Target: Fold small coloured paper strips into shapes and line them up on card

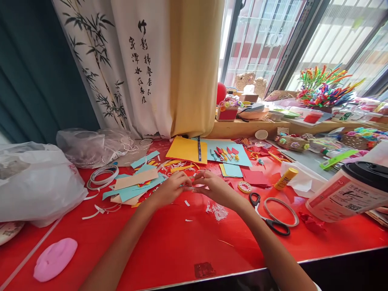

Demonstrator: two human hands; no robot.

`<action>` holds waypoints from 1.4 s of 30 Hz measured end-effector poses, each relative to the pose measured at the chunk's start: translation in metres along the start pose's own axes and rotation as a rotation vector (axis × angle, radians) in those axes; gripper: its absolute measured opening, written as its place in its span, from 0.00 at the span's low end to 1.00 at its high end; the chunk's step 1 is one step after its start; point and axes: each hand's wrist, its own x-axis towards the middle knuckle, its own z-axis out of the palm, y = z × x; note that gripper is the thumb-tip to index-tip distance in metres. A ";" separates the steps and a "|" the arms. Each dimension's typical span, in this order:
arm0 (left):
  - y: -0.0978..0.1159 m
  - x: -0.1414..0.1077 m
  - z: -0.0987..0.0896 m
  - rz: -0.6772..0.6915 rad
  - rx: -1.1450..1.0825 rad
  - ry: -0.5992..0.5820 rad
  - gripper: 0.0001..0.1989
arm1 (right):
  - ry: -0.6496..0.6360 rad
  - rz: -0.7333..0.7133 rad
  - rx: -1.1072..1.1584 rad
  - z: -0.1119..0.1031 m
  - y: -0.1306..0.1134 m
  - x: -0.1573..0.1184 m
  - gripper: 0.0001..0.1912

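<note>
Red tabletop (163, 246), mid-frame: left hand (173, 187) and right hand (214, 188) are pinching, nearly closed, contents unclear, seemingly doing fingerwork, next needing steadiness.

The red table (163, 250) bears a pink lump (55, 259) near its front left corner, white shreds (218, 211) mid-table, yellow paper (186, 149) toward the back edge.

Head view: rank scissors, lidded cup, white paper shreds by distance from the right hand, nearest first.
From the right hand:
1. White paper shreds: just below the hand in the view.
2. Scissors: to the right, beyond the shreds.
3. Lidded cup: far right, past the scissors.
</note>
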 end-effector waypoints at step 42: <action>0.040 -0.004 -0.013 -0.249 -0.324 0.724 0.07 | 0.107 0.260 -0.022 0.010 0.009 0.004 0.16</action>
